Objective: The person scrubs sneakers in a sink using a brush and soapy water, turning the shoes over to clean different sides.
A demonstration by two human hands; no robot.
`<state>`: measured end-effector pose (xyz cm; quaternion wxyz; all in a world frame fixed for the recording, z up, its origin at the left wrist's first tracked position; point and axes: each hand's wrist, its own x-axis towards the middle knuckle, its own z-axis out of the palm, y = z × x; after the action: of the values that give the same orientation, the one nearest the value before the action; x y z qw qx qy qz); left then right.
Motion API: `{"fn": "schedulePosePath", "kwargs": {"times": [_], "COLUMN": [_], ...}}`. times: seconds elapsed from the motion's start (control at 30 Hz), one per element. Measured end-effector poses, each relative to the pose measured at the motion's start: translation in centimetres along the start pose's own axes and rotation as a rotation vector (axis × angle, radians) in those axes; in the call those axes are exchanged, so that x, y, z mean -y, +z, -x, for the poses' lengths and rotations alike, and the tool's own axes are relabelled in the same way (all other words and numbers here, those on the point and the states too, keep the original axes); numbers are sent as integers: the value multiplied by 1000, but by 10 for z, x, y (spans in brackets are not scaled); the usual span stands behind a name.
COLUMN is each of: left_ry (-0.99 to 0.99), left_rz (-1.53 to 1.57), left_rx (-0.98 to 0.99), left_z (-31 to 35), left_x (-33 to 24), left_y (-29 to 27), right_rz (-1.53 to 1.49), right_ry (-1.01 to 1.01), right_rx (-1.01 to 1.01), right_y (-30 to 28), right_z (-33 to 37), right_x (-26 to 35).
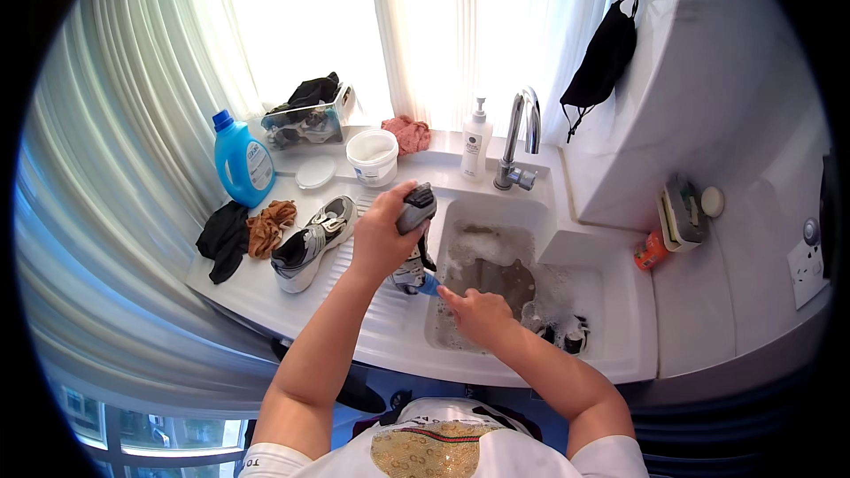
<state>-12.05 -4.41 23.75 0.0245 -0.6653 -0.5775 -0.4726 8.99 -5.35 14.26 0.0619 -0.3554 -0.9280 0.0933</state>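
Left grip (381, 232) grasping shoe (418, 209) | right grip (482, 314) grasping blue tool (430, 285) | nearby: sneaker (310, 250), tub (372, 161), tap (507, 165)

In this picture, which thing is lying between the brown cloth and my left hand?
In the head view, a grey-and-white shoe lies between the brown cloth and your left hand.

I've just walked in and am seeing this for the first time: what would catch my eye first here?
Probably the murky, foamy water in the white sink, with the left hand holding a grey shoe at its left edge. Next, the bright blue bottle on the counter's left side, and the black face mask hanging on the wall at upper right.
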Motion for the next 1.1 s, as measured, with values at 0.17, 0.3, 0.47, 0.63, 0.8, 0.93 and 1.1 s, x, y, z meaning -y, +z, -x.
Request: {"fn": "schedulePosePath", "kwargs": {"times": [0.17,0.3,0.47,0.63,0.8,0.93,1.1], "left_ry": [-31,-84,-33,-10,-6,76,53], "left_rz": [-60,-52,-91,-103,-132,-165,-179], "left_rx": [-86,-194,-184,-130,-191,-156,-134], "left_z": [8,10,14,16,10,16,17], "left_x": [1,10,10,10,13,9,14], "left_y": [1,3,3,7,8,18,19], "right_rz": [189,-437,-1073,-24,-172,-157,-147], "right_ry": [-8,-114,309,-28,-8,74,5], "right_rx": [39,-272,274,192,178,204,210], "right_y": [-2,62,30,-5,-2,23,7], "right_z": [-1,-1,-12,7,2,-12,5], "right_x": [-8,-4,7,-7,-6,4,-11]}}
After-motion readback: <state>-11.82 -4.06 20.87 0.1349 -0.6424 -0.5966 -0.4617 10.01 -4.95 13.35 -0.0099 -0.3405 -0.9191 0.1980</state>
